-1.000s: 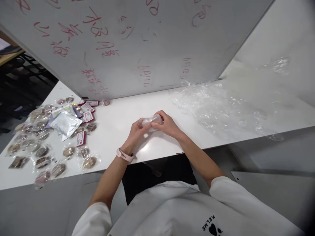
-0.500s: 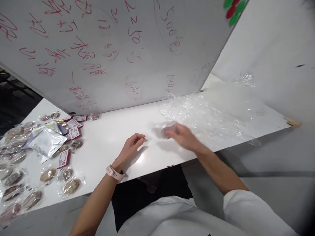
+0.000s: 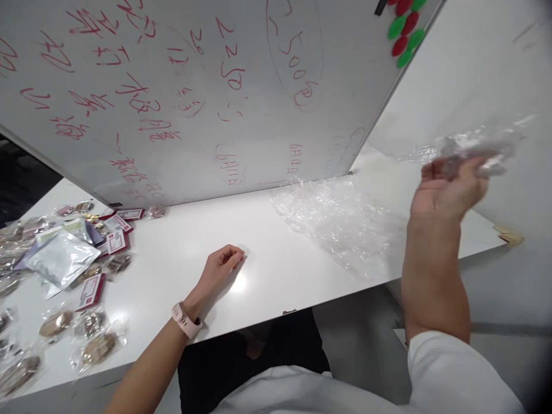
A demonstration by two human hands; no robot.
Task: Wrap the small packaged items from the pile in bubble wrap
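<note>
My right fingers (image 3: 435, 168) are closed on a clear plastic bundle (image 3: 500, 158), which I hold out towards the right end of the table (image 3: 190, 247). It looks light, crinkly and slippery, soft enough on the outside to give under a squeeze; whether something firmer or breakable sits inside, the blur won't let me tell. I judge its thick middle the best place to grip, since the loose ends would probably bend or slide away. The bundle lies across these fingers and juts past them to the right, beyond the plastic film (image 3: 340, 224) spread on the table. Well apart from it, my left fingers (image 3: 235, 252) curl loosely, half open, with nothing visible in them
</note>
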